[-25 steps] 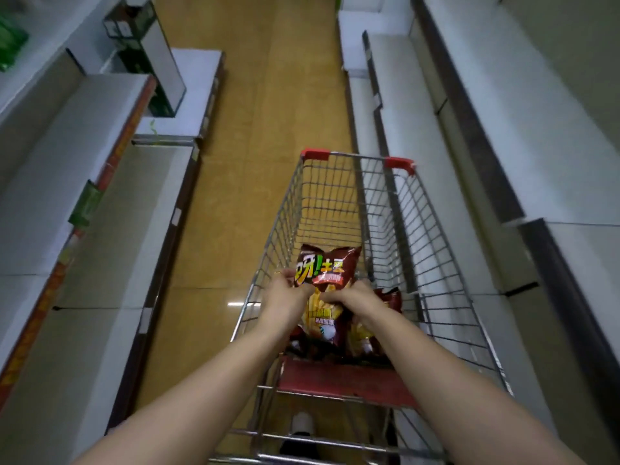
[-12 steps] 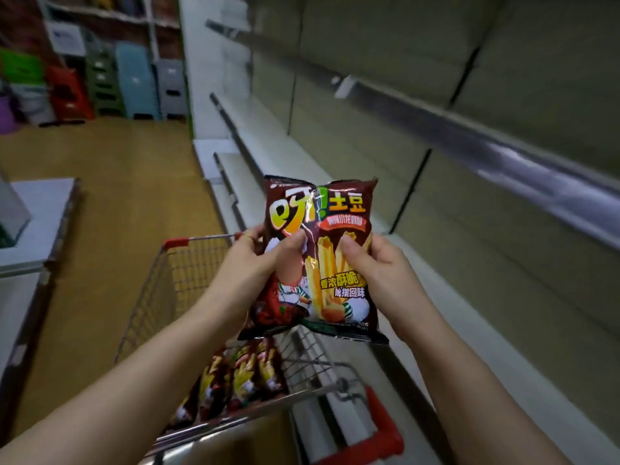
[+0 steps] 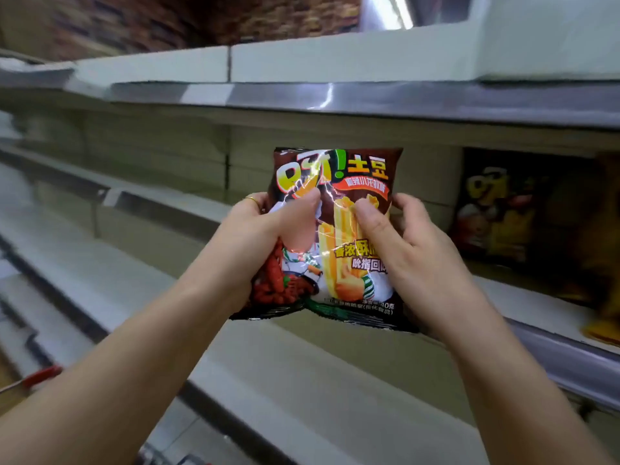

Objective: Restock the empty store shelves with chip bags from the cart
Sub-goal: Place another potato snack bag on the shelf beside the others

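Observation:
A dark brown chip bag [image 3: 349, 182] with yellow lettering and a picture of fries is upright in front of me, held in both hands. My left hand [image 3: 265, 236] grips its left side, thumb pressed on the front. My right hand [image 3: 406, 250] grips its right side, thumb on the front too. Behind the bag runs a pale store shelf [image 3: 188, 199]. Another bag of the same kind [image 3: 496, 213] stands on that shelf to the right, blurred. Only a red corner of the cart [image 3: 42, 375] shows at the lower left.
An upper shelf with a shiny metal front rail [image 3: 369, 99] runs across above the bag. Lower pale shelves [image 3: 268, 391] step down to the left and below my arms. A yellowish package [image 3: 604, 317] sits blurred at the far right edge.
I have lifted the bag out of the cart and turned right toward the shelves. The bag is now raised to the middle shelf level, and the cart has dropped almost out of view.

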Motion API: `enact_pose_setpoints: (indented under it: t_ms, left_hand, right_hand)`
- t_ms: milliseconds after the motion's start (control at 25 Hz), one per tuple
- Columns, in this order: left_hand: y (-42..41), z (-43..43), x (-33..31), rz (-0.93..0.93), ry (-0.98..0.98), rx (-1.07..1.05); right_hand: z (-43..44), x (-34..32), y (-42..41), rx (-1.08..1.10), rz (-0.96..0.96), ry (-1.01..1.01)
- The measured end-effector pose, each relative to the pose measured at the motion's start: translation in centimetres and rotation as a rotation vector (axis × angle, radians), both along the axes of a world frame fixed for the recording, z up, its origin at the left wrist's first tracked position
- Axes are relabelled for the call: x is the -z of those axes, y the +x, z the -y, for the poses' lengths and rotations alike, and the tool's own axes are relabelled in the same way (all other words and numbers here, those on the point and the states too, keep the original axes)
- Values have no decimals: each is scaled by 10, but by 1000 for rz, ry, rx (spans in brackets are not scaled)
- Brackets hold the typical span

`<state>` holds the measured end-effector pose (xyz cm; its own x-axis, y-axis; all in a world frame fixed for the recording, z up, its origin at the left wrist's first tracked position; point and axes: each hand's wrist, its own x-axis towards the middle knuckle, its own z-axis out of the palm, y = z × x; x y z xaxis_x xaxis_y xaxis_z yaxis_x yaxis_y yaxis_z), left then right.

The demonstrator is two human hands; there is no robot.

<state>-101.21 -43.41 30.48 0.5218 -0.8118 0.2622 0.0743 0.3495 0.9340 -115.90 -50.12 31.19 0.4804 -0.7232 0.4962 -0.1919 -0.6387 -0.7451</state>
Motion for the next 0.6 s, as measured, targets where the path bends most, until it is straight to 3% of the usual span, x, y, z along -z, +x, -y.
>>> enact_pose_setpoints:
  t_ms: [320, 520, 600]
  left_hand:
    - [-59, 116, -38, 269, 204, 306]
    - [-89, 181, -49, 152, 280, 444]
    - [-96, 199, -50, 193, 267, 476]
  right_hand:
    - [55, -33, -73, 489, -192, 3]
    - [103, -51, -84, 676, -415, 140]
    - [116, -42, -94, 697, -311, 157]
